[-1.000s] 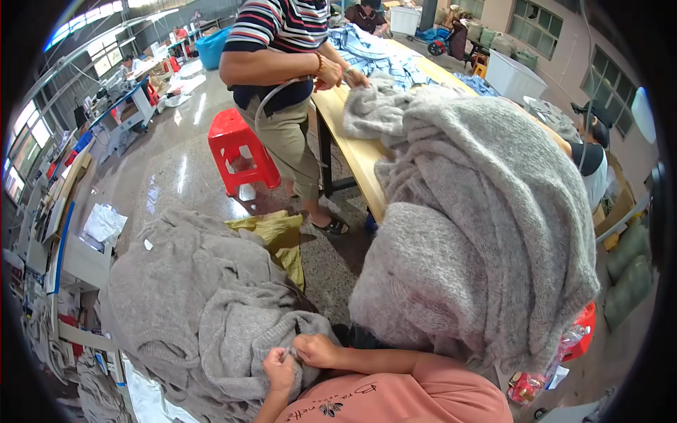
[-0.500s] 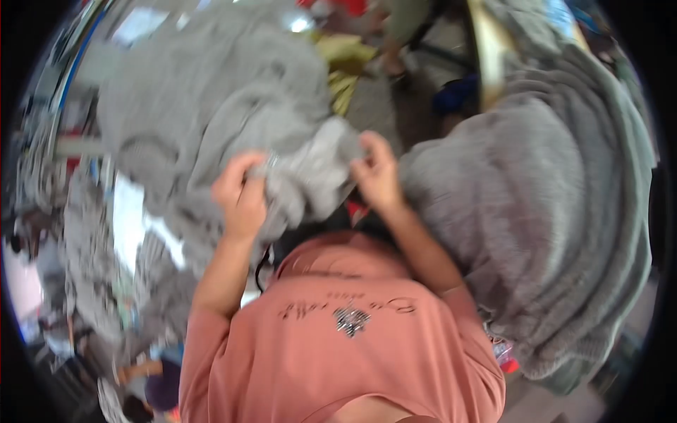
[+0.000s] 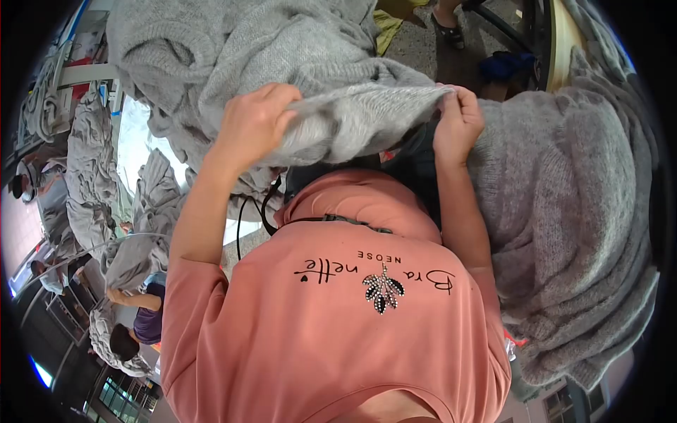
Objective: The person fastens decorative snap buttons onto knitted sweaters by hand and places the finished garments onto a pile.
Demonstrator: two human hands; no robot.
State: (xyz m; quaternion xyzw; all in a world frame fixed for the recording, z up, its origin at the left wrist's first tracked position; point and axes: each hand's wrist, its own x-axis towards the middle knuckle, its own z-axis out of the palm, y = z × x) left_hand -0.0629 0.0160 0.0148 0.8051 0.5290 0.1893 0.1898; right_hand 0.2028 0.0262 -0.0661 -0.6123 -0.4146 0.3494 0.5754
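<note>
A grey knitted garment (image 3: 360, 116) is stretched between my two hands in front of my waist. My left hand (image 3: 259, 121) is closed, its fingers gripping the left end of the stretched edge. At the other end, my right hand (image 3: 459, 121) pinches a corner of the same edge between thumb and fingers. The knit sags in folds below this taut edge. Behind it lies a heap of grey knitwear (image 3: 247, 42), and I cannot tell where the held piece ends and the heap begins.
Thick layers of grey knitwear (image 3: 557, 183) hang close on my right, beside a wooden edge (image 3: 559, 46). More grey knits (image 3: 92, 169) lie at left. Another person (image 3: 144, 317) works at lower left. A sandalled foot (image 3: 449, 28) shows ahead on the floor.
My hands have moved farther apart, the right one outward to the right, pulling the garment's edge from bunched to taut. The whole view has also shifted.
</note>
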